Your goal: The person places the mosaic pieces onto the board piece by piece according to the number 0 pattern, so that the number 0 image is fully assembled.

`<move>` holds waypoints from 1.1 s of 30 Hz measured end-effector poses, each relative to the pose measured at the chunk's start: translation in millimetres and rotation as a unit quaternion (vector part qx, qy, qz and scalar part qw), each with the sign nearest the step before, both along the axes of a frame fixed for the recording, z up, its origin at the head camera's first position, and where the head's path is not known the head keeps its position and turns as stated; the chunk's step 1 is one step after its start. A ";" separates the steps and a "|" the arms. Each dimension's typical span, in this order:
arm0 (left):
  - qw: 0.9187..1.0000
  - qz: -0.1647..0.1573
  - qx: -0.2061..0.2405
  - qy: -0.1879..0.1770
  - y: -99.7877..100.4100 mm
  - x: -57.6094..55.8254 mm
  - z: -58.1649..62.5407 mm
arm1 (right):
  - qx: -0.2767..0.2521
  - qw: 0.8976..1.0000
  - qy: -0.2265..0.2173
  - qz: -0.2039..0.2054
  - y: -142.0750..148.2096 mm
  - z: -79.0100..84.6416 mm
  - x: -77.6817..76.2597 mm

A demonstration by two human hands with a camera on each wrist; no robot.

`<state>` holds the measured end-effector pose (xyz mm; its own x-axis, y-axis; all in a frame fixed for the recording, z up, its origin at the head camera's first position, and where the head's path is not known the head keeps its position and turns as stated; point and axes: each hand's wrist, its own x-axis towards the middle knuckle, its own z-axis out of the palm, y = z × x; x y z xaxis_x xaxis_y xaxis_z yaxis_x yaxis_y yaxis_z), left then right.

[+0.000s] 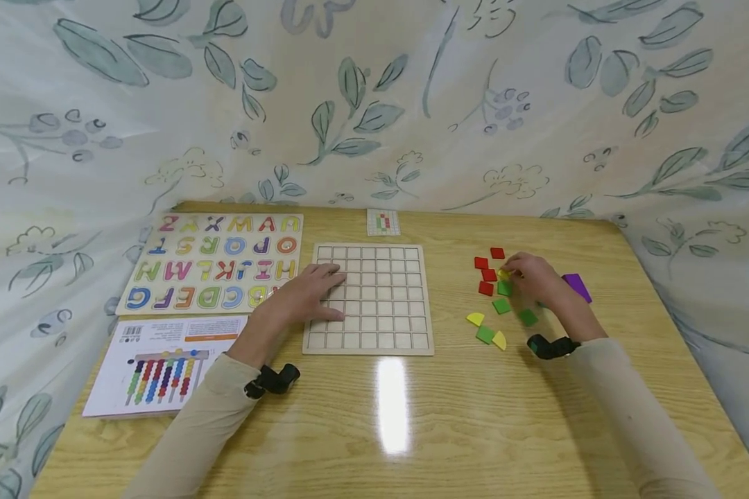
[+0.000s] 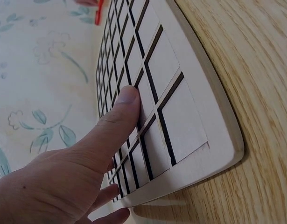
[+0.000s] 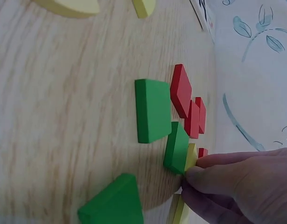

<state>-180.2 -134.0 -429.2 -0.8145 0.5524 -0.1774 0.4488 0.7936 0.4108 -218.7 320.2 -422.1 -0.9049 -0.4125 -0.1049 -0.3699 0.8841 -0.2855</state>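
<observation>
My left hand (image 1: 306,294) rests on the left edge of a wooden grid board (image 1: 368,350), its thumb lying across the squares in the left wrist view. To the right of the board, my right hand (image 1: 532,276) is down among small coloured pieces. Its thumb and finger pinch a yellow piece (image 3: 192,155) beside a green tile (image 3: 177,148). Several red tiles (image 1: 481,263) lie just left of those fingers. Nearer me are more green tiles (image 1: 502,305) and two yellow quarter-circle pieces (image 1: 475,319).
An alphabet puzzle board (image 1: 209,260) lies at the left, above a white box (image 1: 162,371) with an abacus picture. A small pattern card (image 1: 383,222) sits behind the grid board. One purple piece (image 1: 578,287) is right of my right hand. Leaf-patterned cloth hangs behind the table.
</observation>
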 end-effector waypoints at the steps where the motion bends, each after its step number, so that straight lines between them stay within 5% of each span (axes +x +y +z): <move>1: 1.000 0.000 0.000 0.000 -0.3 -0.3 -0.2 | 0.005 1.000 0.004 0.003 -0.4 0.3 -0.2; 14: 1.000 -0.004 -0.003 0.006 0.2 0.6 -0.4 | 0.009 1.000 0.019 0.005 3.4 -6.1 -2.7; 22: 1.000 -0.006 -0.006 0.006 -0.1 1.0 1.3 | -0.069 0.995 0.052 -0.040 -4.9 7.2 -2.3; 26: 1.000 -0.009 -0.007 0.003 -1.9 1.0 0.6 | -0.135 0.988 0.077 -0.007 -32.5 8.7 -1.4; 28: 1.000 -0.010 -0.007 0.002 -2.4 0.8 0.4 | -0.182 0.979 0.081 0.040 -51.7 -1.1 -5.9; 33: 1.000 -0.014 -0.003 0.006 -1.6 -0.5 -0.7 | -0.180 0.974 0.061 0.126 -125.3 -8.2 -8.7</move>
